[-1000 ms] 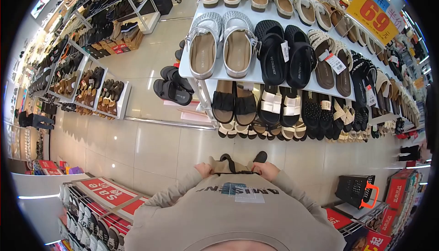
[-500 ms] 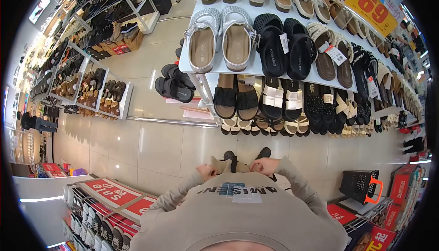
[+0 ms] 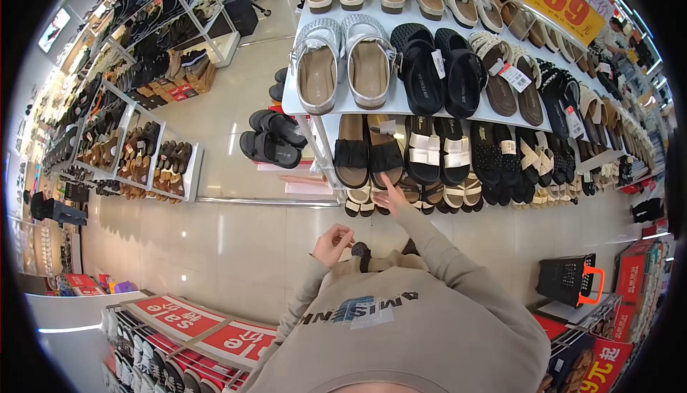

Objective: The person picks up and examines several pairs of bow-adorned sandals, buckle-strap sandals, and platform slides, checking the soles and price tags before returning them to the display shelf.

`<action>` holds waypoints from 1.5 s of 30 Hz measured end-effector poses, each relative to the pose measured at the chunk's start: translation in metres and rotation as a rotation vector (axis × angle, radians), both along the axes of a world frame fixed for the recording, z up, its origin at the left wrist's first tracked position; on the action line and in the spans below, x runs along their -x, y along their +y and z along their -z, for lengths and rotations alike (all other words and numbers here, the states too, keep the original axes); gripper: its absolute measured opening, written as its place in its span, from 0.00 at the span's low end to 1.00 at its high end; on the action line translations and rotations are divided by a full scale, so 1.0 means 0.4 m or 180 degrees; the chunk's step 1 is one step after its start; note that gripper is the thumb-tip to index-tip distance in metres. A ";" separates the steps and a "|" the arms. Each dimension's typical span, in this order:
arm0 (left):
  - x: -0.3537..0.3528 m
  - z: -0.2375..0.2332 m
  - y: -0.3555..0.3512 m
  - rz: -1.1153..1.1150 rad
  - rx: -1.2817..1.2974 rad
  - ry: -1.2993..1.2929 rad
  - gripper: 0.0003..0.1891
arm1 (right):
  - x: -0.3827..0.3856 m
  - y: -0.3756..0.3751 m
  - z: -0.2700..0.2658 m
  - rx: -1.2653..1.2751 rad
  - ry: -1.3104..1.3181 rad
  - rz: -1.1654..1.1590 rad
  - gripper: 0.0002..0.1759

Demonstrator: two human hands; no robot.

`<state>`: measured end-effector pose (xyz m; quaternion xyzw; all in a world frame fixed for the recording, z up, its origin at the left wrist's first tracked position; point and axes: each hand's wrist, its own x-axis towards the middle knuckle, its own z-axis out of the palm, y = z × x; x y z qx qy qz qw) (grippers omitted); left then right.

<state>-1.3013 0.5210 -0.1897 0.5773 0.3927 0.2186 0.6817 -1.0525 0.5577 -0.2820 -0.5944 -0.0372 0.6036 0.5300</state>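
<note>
My right hand (image 3: 388, 195) reaches forward to the lower shelf. Its fingers are stretched out, with one fingertip right at the front edge of a black-strapped slide sandal (image 3: 387, 157). The matching slide sandal (image 3: 351, 154) lies beside it on the left, brown-soled with the same gathered strap. Close to my body, my left hand (image 3: 333, 244) hangs in the air with fingers loosely bent, holding nothing. White-strapped black sandals (image 3: 424, 151) stand just right of the pair. Above them, silver woven shoes (image 3: 317, 67) sit on the white top shelf (image 3: 292, 99).
More sandals fill the rack to the right, under a yellow price sign (image 3: 565, 3). Black slides (image 3: 270, 148) rest on the left. Behind me are a shoe rack with red sale signs (image 3: 175, 316) and a black basket (image 3: 565, 278). A person (image 3: 57, 209) stands far left.
My right hand has gone from my waist forward to the black-strapped slide sandal, its fingers stretching out. My left hand has lifted slightly away from my waist.
</note>
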 end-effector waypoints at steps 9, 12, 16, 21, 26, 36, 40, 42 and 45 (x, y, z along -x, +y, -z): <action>0.009 -0.008 0.029 -0.0272 0.0325 -0.0420 0.12 | 0.021 -0.043 -0.070 -0.0230 0.0263 0.0608 0.32; 0.015 0.011 0.057 -0.0255 0.0545 -0.0680 0.15 | 0.034 -0.122 -0.116 -0.0105 0.0172 0.0484 0.34; -0.024 -0.060 0.092 -0.0497 0.1041 -0.0842 0.23 | 0.059 -0.255 -0.210 -0.0235 -0.0033 0.0341 0.29; -0.124 -0.091 0.138 -0.0072 0.0981 -0.1589 0.33 | 0.068 -0.377 -0.194 -0.1005 -0.0319 -0.0255 0.20; -0.201 -0.115 0.114 0.0540 0.1408 -0.3033 0.49 | 0.088 -0.401 -0.203 -0.1452 -0.0800 -0.1310 0.20; -0.044 -0.006 0.154 0.0557 0.0486 -0.2494 0.50 | -0.077 -0.372 -0.565 -0.1269 -0.0618 -0.2218 0.17; -0.056 -0.093 0.152 0.0381 -0.0001 -0.2235 0.57 | 0.039 -0.341 -0.673 -0.1502 -0.1090 -0.1639 0.16; -0.056 -0.117 0.140 0.0312 0.0084 -0.2326 0.58 | 0.099 -0.325 -0.684 -0.2215 -0.3130 -0.1381 0.17; -0.038 -0.141 0.137 0.0202 0.0155 -0.2432 0.59 | 0.165 -0.331 -0.728 -0.1712 -0.4067 -0.1622 0.20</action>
